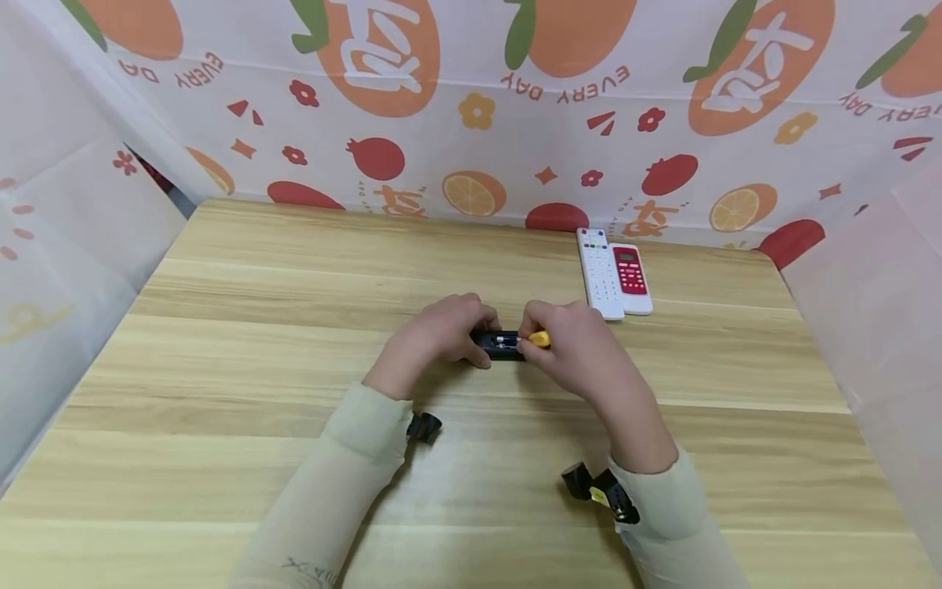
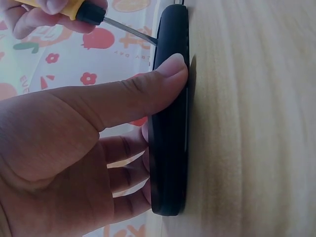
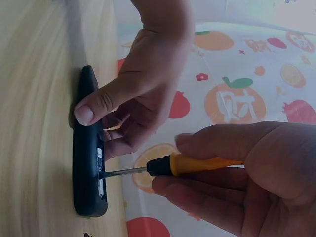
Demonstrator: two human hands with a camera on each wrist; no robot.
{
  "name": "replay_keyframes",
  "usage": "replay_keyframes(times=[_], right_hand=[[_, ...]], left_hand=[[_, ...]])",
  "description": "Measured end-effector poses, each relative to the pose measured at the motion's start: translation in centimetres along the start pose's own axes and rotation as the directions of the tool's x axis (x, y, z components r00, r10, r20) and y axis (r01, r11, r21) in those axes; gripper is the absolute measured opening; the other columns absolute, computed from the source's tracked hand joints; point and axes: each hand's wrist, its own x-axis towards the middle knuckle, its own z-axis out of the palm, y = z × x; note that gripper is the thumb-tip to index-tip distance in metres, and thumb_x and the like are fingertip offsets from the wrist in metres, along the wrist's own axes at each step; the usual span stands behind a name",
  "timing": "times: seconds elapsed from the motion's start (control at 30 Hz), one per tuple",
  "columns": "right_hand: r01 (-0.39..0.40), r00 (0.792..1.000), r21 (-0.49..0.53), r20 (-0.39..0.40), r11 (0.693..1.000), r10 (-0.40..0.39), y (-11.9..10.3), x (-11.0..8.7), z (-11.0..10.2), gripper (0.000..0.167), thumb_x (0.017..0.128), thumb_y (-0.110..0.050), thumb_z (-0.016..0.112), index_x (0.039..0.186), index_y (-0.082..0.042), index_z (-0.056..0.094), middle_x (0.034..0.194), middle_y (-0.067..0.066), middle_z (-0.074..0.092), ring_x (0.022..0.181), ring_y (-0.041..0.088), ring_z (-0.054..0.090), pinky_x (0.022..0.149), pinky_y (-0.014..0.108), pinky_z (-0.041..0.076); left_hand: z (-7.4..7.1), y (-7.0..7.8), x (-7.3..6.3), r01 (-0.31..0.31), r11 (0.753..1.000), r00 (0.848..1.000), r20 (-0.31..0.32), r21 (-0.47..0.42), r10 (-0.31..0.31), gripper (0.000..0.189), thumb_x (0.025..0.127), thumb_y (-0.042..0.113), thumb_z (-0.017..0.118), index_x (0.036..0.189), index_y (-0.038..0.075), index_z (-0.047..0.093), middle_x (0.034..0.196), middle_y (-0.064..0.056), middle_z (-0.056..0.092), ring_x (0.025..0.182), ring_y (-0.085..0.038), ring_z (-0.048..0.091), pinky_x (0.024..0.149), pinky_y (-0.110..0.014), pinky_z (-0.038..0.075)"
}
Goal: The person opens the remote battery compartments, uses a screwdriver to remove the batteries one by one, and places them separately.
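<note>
A black remote control [image 1: 506,353] lies on the wooden table with its battery bay facing up, and batteries [image 1: 505,339] show inside it. My left hand [image 1: 450,327] grips the remote's left part, thumb on the near side and fingers on the far side. In my right hand [image 3: 222,173] is a screwdriver [image 3: 190,165] with a yellow handle and a black collar, pinched between thumb and fingers. Its metal shaft [image 3: 124,172] reaches down into the battery bay, the tip right at the batteries.
Behind my right hand, a long white remote [image 1: 599,274] and a shorter white remote with a red keypad [image 1: 630,276] lie side by side near the table's back edge. A fruit-patterned cloth [image 1: 471,147] hangs behind the wooden table [image 1: 257,327].
</note>
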Motion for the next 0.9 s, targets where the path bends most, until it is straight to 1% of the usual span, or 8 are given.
replay_keyframes(times=[0.1,0.2,0.27,0.4,0.6,0.7,0.77,0.9], right_hand=[[-0.062,0.998,0.091,-0.014,0.994,0.063,1.0,0.5,-0.1,0.009,0.091,-0.025,0.071,0.089,-0.018,0.067,0.084,0.001,0.066,0.076,0.021,0.056,0.067,0.031,0.048],[-0.103,0.991,0.209,-0.062,0.973,0.118,2.1,0.7,-0.3,0.014,0.09,-0.027,0.073,0.089,-0.017,0.063,0.088,0.002,0.065,0.075,0.022,0.056,0.064,0.03,0.049],[-0.09,0.988,0.28,-0.097,0.956,0.122,2.4,0.6,-0.5,0.017,0.089,-0.027,0.075,0.089,-0.016,0.061,0.09,0.002,0.065,0.074,0.023,0.056,0.061,0.031,0.049],[-0.024,0.989,0.341,-0.132,0.94,0.073,2.3,0.4,-0.5,0.019,0.087,-0.028,0.077,0.088,-0.018,0.061,0.091,-0.001,0.066,0.073,0.024,0.056,0.059,0.033,0.049],[-0.041,0.997,0.308,-0.047,0.95,0.058,1.7,1.0,0.6,0.016,0.089,-0.024,0.075,0.088,-0.018,0.061,0.092,-0.003,0.067,0.078,0.022,0.056,0.066,0.032,0.049],[-0.047,0.997,0.272,-0.039,0.961,0.06,1.4,1.1,1.0,0.015,0.089,-0.022,0.075,0.087,-0.018,0.061,0.089,-0.003,0.068,0.077,0.021,0.057,0.066,0.032,0.049],[-0.028,0.998,0.23,-0.053,0.973,0.042,1.1,1.2,1.2,0.015,0.089,-0.021,0.075,0.086,-0.018,0.061,0.086,-0.004,0.068,0.076,0.02,0.057,0.067,0.032,0.049],[0.065,0.995,0.096,-0.084,0.993,-0.057,-0.1,1.1,1.6,0.014,0.089,-0.02,0.075,0.085,-0.018,0.061,0.079,-0.003,0.068,0.072,0.017,0.057,0.066,0.03,0.048]], left_hand=[[-0.1,0.0,0.0,0.0,1.0,1.0,0.0,0.003,0.0,0.035,0.078,0.024,0.087,0.108,0.016,0.07,0.104,-0.002,0.06,0.094,-0.02,0.053,0.089,-0.037,0.045],[-0.2,-0.1,0.0,-0.001,1.0,1.0,0.006,0.004,0.001,0.038,0.078,0.025,0.087,0.11,0.015,0.07,0.105,-0.002,0.06,0.096,-0.02,0.054,0.091,-0.037,0.045],[-0.2,-0.1,0.0,-0.002,1.0,1.0,0.01,0.003,0.002,0.039,0.078,0.025,0.087,0.111,0.015,0.07,0.105,-0.002,0.06,0.097,-0.019,0.055,0.092,-0.038,0.046],[-0.2,0.0,-0.1,-0.002,1.0,1.0,0.011,-0.007,0.002,0.039,0.078,0.024,0.087,0.112,0.014,0.071,0.105,-0.002,0.061,0.097,-0.019,0.055,0.092,-0.037,0.046],[0.1,-0.1,-0.3,0.012,1.0,1.0,0.015,-0.023,-0.011,0.036,0.079,0.024,0.086,0.11,0.015,0.07,0.104,-0.002,0.059,0.095,-0.021,0.053,0.089,-0.037,0.046],[0.2,-0.1,-0.3,0.023,0.999,1.0,0.012,-0.023,-0.023,0.035,0.079,0.025,0.086,0.109,0.016,0.07,0.104,-0.001,0.059,0.094,-0.021,0.053,0.087,-0.036,0.046],[0.2,0.0,-0.2,0.026,1.0,1.0,0.005,-0.015,-0.026,0.034,0.079,0.025,0.086,0.108,0.016,0.07,0.104,-0.001,0.058,0.094,-0.021,0.053,0.086,-0.036,0.046],[0.2,0.0,-0.3,0.028,0.999,1.0,-0.011,0.016,-0.028,0.035,0.078,0.027,0.087,0.106,0.018,0.069,0.104,-0.001,0.057,0.094,-0.021,0.053,0.086,-0.036,0.045]])
